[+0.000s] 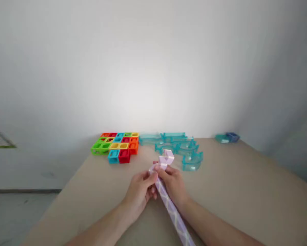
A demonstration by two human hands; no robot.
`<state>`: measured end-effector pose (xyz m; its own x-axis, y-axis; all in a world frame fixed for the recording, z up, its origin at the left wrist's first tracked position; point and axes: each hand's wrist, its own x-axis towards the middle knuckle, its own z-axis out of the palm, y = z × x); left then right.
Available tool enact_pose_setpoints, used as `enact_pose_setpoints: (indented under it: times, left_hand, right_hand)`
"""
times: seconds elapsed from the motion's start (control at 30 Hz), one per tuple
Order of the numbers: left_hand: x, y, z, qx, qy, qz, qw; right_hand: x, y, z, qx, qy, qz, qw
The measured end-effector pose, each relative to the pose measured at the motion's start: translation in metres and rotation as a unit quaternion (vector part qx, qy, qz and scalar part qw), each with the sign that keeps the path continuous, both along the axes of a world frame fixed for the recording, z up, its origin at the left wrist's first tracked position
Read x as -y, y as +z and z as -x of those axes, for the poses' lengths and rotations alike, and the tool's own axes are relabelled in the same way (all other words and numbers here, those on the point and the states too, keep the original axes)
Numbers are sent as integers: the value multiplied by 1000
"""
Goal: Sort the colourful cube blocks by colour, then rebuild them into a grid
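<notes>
My left hand (141,191) and my right hand (174,182) meet at the middle of the table, both closed around a long pale lilac strip (171,208) with a white zigzag pattern. The strip runs from the bottom edge of the view up between my hands. Its far end (167,158) is bent over just beyond my fingertips. Past my hands lie a block of coloured open cubes (117,145) and a cluster of clear teal curved track pieces (180,147).
The tan table (245,191) stands against a plain white wall. A small teal piece and a blue piece (227,137) lie at the far right of the table. The table's left edge drops to a grey floor (15,215).
</notes>
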<state>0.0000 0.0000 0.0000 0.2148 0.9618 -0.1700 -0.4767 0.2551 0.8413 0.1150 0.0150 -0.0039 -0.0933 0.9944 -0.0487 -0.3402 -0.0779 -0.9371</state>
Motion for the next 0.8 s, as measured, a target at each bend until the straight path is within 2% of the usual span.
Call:
enact_pose_setpoints:
  times: [0.1,0.2,0.37,0.53,0.63,0.7,0.8]
  left_hand:
    - [3,-3,0,16,3,-11,1000]
    - [5,-5,0,57,-12,-8,998]
    - [13,1,1,128,-68,39,989]
    - [21,10,2,181,-155,60,969]
    - [19,11,5,164,-182,70,967]
    - [16,10,7,133,-158,65,976]
    - [12,6,7,73,-117,54,989]
  right_hand:
    - [4,7,0,-1,5,4,1000]
    - [9,10,1,-53,41,18,998]
    - [16,10,4,-163,38,38,985]
    - [17,7,0,-186,105,45,976]
    - [15,9,-4,-174,140,28,974]
    - [11,10,-6,-146,114,6,983]
    - [3,11,-11,-44,19,-57,997]
